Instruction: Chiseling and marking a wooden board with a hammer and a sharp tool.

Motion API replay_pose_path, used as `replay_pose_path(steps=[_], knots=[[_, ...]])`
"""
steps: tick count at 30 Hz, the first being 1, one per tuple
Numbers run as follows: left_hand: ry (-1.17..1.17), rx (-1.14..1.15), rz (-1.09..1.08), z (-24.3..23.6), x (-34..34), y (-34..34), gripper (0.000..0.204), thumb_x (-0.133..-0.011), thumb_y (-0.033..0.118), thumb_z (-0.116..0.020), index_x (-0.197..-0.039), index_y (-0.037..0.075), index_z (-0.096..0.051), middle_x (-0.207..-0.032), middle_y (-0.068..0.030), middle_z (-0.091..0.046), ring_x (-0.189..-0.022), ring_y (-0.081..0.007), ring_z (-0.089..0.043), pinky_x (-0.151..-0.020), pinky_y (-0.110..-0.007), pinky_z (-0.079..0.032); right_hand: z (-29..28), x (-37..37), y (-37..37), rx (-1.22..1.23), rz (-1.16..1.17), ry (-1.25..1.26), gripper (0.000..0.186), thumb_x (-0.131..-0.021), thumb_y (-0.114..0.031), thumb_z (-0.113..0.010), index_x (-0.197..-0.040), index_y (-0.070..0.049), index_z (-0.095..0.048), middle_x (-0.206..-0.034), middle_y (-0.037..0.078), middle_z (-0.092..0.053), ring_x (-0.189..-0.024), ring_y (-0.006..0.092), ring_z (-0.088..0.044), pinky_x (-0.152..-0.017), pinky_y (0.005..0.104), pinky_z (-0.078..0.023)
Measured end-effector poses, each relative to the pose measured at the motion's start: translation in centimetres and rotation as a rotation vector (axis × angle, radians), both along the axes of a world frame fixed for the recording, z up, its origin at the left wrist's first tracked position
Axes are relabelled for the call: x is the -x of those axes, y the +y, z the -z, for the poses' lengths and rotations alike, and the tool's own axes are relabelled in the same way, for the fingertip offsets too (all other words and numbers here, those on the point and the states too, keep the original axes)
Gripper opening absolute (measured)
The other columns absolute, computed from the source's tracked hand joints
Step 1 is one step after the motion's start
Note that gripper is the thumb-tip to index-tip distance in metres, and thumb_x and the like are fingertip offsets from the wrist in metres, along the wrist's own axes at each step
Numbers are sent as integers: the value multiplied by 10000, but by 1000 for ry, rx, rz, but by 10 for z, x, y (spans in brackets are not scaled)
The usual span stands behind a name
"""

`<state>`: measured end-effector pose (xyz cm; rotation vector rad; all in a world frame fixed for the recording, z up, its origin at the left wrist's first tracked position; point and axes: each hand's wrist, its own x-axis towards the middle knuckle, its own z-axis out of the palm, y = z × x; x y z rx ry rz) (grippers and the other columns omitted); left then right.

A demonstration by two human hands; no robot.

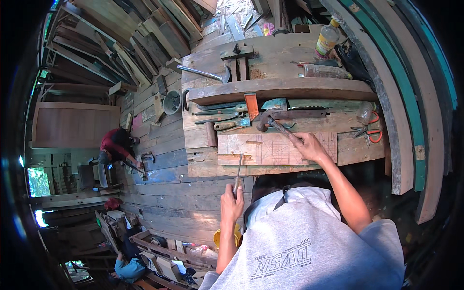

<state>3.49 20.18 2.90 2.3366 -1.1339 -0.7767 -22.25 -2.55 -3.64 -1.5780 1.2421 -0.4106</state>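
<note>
Looking down, we find the wooden surface (357,153) broadest of all, with tools strewn over its middle. Next in size comes a long timber beam (290,91), running across the surface beyond those tools. Nearer us lies a flat board (285,151), close to the front edge, its face covered with pencilled lines. Beyond its far edge we make out a saw (304,114) lying among the other tools. Then comes the hammer (276,124), its handle grasped in our right hand (309,146); the head sits left of that hand, past the board's far edge in our view, and we cannot tell how high it is. Slimmer is the chisel (239,173), held by its handle in our closed left hand (232,202), its blade pointing away from us. Smaller still, orange-handled scissors (371,133) rest right of the board. Smallest are two cut slots in the board's left part; the chisel's tip is at the nearer slot (247,158).
</note>
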Motion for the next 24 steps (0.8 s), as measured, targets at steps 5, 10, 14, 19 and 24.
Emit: replay_pose_path(steps=[5, 10, 14, 19, 24], knots=[[-98, -115, 60, 9, -3, 7, 309, -1042, 328, -593, -1072, 21, -606, -771, -292, -671, -792, -528, -667, -677, -585, -500, -6, 1, -2, -83, -33, 32, 542, -1023, -523, -595, -1157, -24, -757, -652, 138, -590, -631, 199, -583, -644, 409, -483], [-109, -94, 12, 11, 11, 3, 314, -1058, 336, -563, -1075, 26, -611, -834, -315, -689, -856, -538, -674, -717, -606, -511, -3, 0, -1, -46, -45, 44, 529, -1024, -515, -595, -1148, -28, -761, -652, 137, -595, -627, 200, -586, -637, 406, -484], [-166, -105, -42, 1, 26, -4, 314, -1053, 338, -564, -1056, 28, -618, -829, -298, -705, -839, -534, -680, -729, -608, -519, 1, 1, -2, -44, -39, 34, 525, -1023, -511, -596, -1140, -27, -760, -648, 138, -592, -615, 197, -582, -630, 403, -486], [-231, -116, -62, -12, 30, -9, 325, -1042, 351, -577, -1015, 29, -614, -814, -282, -712, -825, -525, -688, -730, -612, -525, 0, 0, -1, -32, -29, 13, 523, -1023, -509, -598, -1133, -23, -758, -637, 135, -582, -605, 191, -587, -623, 397, -487], [-321, -152, -18, -22, 28, -19, 340, -1042, 354, -576, -960, 24, -587, -794, -272, -708, -790, -525, -682, -704, -624, -514, 3, 0, -4, 5, -57, 42, 539, -1021, -518, -597, -1120, -12, -754, -633, 135, -580, -615, 191, -615, -623, 401, -490]])
